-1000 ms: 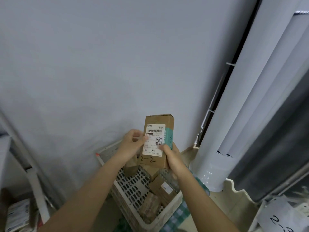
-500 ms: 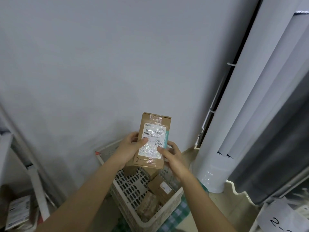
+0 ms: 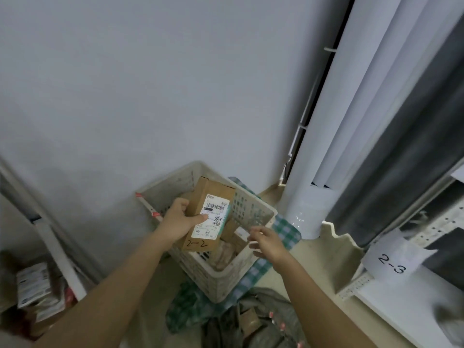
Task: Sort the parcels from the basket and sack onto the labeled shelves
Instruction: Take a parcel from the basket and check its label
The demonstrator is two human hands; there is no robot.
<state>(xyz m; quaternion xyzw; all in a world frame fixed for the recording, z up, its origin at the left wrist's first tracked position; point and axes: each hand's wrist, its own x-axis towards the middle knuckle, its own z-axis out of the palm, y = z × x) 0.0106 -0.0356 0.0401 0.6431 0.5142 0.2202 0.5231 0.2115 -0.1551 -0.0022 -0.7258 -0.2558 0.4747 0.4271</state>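
The left hand [image 3: 177,221] grips a cardboard box [image 3: 208,214] marked "2-2", thumb across its label, above the white basket [image 3: 253,212]. The right hand [image 3: 267,241] hangs free just beside it, fingers loosely spread. A "2-3" tag [image 3: 392,261] marks the shelf [image 3: 401,305] at right.

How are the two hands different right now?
The left hand grips the cardboard parcel marked 2-2, thumb across its label; the right hand holds nothing. The left hand's fingers wrap round the box, while the right hand's fingers are loosely spread in the air. The left hand is over the basket's middle, the right hand near its right rim. Both are bare and above the basket.
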